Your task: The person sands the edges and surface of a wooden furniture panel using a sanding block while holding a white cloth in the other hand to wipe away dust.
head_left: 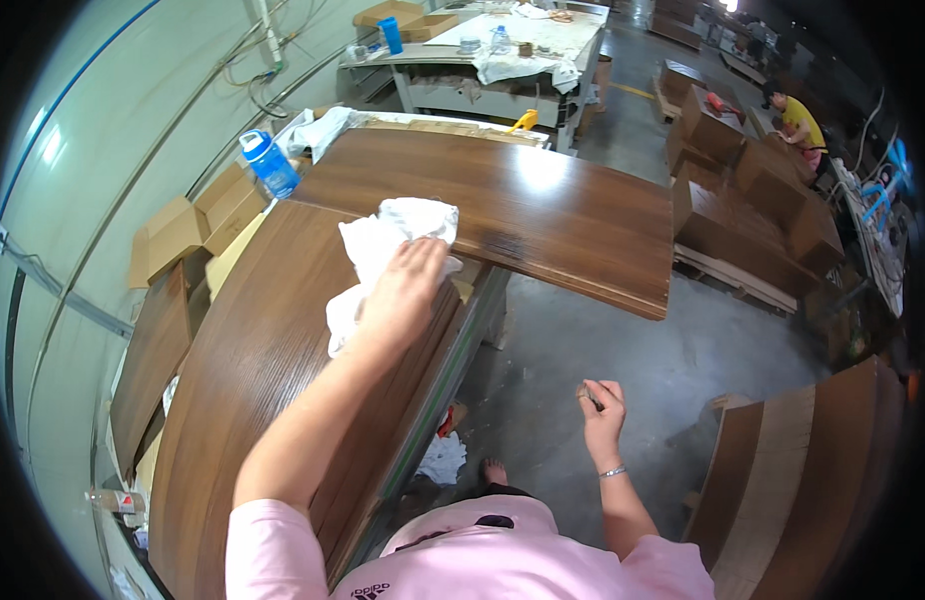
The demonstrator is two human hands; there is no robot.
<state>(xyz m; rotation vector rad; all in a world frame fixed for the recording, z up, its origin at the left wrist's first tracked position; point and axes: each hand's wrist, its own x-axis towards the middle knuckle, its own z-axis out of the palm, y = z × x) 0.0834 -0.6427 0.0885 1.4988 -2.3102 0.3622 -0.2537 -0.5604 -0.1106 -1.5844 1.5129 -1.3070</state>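
Note:
My left hand [405, 285] presses a crumpled white cloth [383, 240] onto dark brown wood-grain panels, its fingers together over the folds. The cloth lies where a long panel [253, 330] meets another panel [483, 180] set crosswise at the far end. A dark patch shows on the crosswise panel just right of the cloth. Out to the right, above the floor, my right hand [604, 408] is closed with its fingertips pinched together. Something small and brownish shows between the fingers, too little of it to name. A bracelet is on that wrist.
A blue bottle [269, 165] and a yellow-handled tool [524, 122] stand past the panels. Cardboard boxes [198, 225] line the left wall. Brown panels [783, 470] are stacked at right. A worktable [443, 60] is behind; a person in yellow [801, 125] works far right.

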